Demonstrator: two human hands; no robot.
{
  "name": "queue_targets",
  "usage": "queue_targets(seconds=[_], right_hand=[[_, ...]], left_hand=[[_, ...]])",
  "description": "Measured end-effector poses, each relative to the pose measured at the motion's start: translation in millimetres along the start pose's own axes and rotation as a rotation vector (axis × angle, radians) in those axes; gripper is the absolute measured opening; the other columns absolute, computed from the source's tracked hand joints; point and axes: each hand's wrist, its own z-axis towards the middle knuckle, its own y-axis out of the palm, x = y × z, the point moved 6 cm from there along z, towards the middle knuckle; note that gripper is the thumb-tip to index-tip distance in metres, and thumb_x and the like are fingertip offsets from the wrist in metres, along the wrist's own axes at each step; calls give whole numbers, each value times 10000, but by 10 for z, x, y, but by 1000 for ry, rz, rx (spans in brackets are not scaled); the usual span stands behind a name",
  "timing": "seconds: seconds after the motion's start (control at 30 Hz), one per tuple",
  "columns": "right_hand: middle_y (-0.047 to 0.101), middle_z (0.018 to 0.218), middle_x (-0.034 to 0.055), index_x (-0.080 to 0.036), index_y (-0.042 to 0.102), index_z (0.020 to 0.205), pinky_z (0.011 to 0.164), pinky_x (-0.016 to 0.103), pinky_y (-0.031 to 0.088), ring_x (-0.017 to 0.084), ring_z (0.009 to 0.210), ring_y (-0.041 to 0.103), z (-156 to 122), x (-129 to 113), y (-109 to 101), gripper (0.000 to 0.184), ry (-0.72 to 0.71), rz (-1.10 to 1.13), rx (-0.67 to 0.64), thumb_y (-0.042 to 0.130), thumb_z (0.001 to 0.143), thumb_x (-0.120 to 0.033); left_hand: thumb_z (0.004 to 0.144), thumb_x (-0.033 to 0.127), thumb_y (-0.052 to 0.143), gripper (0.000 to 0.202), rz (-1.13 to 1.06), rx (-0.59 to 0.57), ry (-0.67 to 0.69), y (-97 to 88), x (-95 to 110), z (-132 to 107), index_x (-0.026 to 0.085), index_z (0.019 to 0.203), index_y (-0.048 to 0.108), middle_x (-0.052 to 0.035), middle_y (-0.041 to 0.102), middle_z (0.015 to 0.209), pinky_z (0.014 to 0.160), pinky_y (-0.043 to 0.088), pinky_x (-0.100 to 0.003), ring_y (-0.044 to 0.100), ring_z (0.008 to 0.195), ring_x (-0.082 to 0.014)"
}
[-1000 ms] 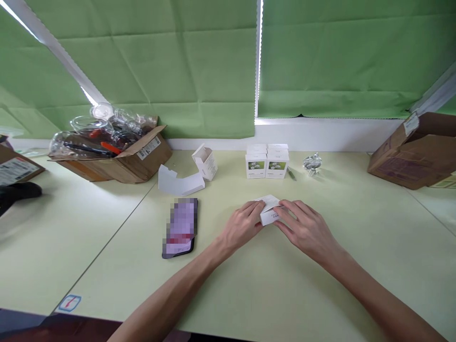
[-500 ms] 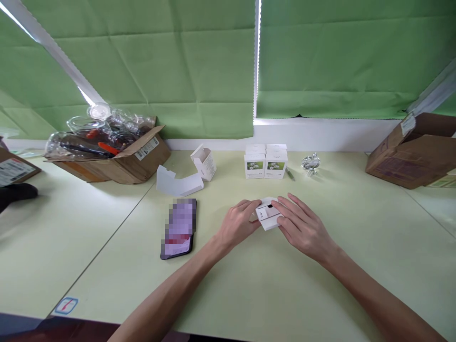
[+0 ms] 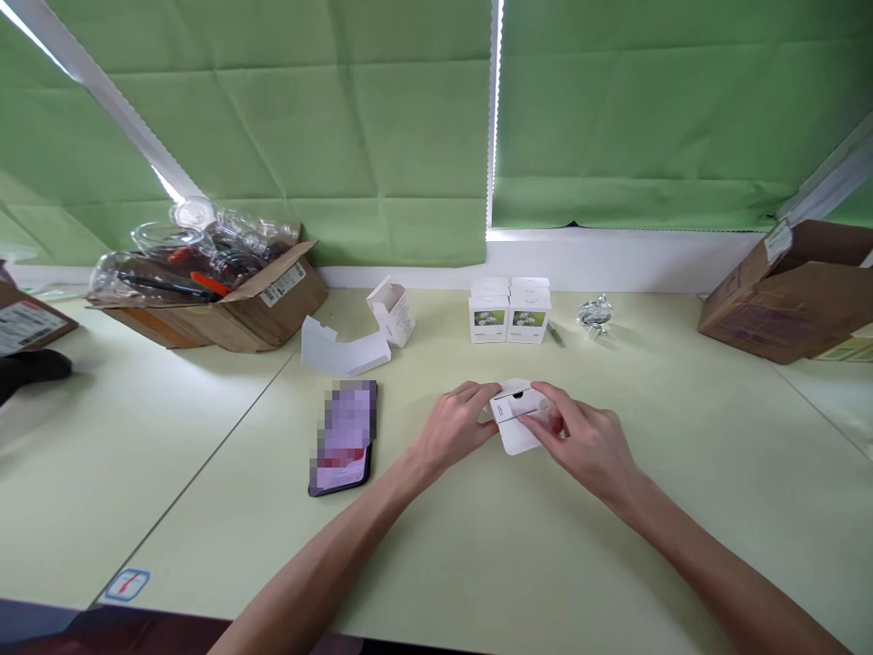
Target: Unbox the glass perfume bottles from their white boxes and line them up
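Observation:
Between my hands is a small white cardboard box (image 3: pixel 513 408), its flap hanging toward me and a dark half-round notch showing at its end. My left hand (image 3: pixel 458 424) grips the box's left side, thumb below and fingers along the edge. Thumb and forefinger of my right hand (image 3: pixel 587 437) close on the box's right side, over the panel beside the notch. What lies inside the box is hidden. Several white boxes (image 3: pixel 508 309) with a green picture stand grouped behind it.
A phone (image 3: pixel 343 437) lies left of my hands. Behind it are a bent white card piece (image 3: pixel 346 353) and an opened white box (image 3: pixel 392 312). Cardboard boxes (image 3: pixel 784 291) stand at both sides. A pen (image 3: pixel 556 335) and crumpled shiny wrap (image 3: pixel 596 315) lie at the back.
My right hand's fingers have drawn back from lying over the box's top into a pinch at its right side. The near flap has swung further down toward me. The left hand keeps its hold.

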Motion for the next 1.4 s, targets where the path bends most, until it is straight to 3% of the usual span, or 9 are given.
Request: queue_targets(seconds=[0.17, 0.27, 0.43, 0.53, 0.63, 0.73, 0.97, 1.13, 1.4], right_hand=[[693, 660, 0, -196, 663, 1062, 473, 253, 423, 127, 518, 620, 51, 91, -139, 169, 44, -107, 115, 517, 990, -239], [734, 779, 36, -211, 668, 1070, 509, 267, 473, 155, 600, 654, 49, 246, -101, 187, 138, -71, 87, 504, 987, -245], [747, 925, 59, -207, 655, 1118, 498, 294, 543, 181, 661, 671, -18, 520, 137, 227, 345, 123, -54, 536, 936, -274], [748, 1046, 76, -210, 655, 1109, 642, 333, 610, 202, 829, 712, -3, 523, 102, 229, 388, 262, -3, 496, 945, -229], [744, 1055, 84, -221, 675, 1061, 830, 393, 602, 231, 998, 701, 76, 381, -99, 199, 305, 302, 128, 500, 968, -234], [741, 1053, 87, -228, 698, 990, 885, 422, 584, 242, 1043, 686, 132, 177, -213, 151, 160, 320, 154, 551, 956, -222], [658, 1324, 158, -181, 711, 1077, 1074, 597, 469, 333, 1329, 533, -3, -272, -75, 199, -125, 178, 85, 645, 895, -136], [672, 1300, 177, -154, 703, 1128, 1091, 606, 450, 327, 1330, 536, -77, -468, -57, 260, -190, 173, 88, 631, 888, -89], [532, 1465, 211, -188, 737, 1107, 1107, 662, 387, 383, 1408, 433, -135, -561, 113, 216, -184, 88, -61, 617, 934, -237]], left_hand=[[872, 218, 654, 278, 31, 20, 71, 17, 58, -6, 188, 1145, 613, -84, 769, 1026, 721, 605, -333, 736, 926, -235], [884, 215, 635, 263, 25, 42, 86, 14, 62, -9, 180, 1144, 611, -81, 771, 1011, 709, 605, -336, 736, 911, -233], [871, 206, 647, 268, 34, 33, 86, 18, 60, -3, 191, 1137, 619, -75, 770, 1019, 695, 597, -319, 732, 916, -229], [873, 243, 663, 265, 39, 23, 57, 20, 49, 7, 189, 1129, 621, -69, 771, 1017, 671, 591, -318, 731, 899, -229], [887, 290, 662, 261, 39, 9, 45, 24, 52, 13, 190, 1125, 620, -64, 772, 1032, 688, 586, -316, 730, 900, -225], [898, 312, 653, 259, 55, -12, 38, 37, 61, 9, 193, 1125, 616, -64, 768, 1051, 699, 584, -315, 727, 910, -221], [908, 272, 617, 223, 104, 37, 81, 41, 118, -24, 181, 1111, 601, -77, 765, 1045, 671, 578, -321, 718, 881, -221], [865, 169, 588, 250, 88, 38, 70, 27, 120, -30, 177, 1115, 590, -71, 764, 1031, 659, 572, -320, 709, 863, -217], [840, 153, 655, 297, 8, -29, 32, 7, 62, -26, 188, 1130, 602, -68, 750, 1041, 698, 590, -312, 694, 925, -210]])
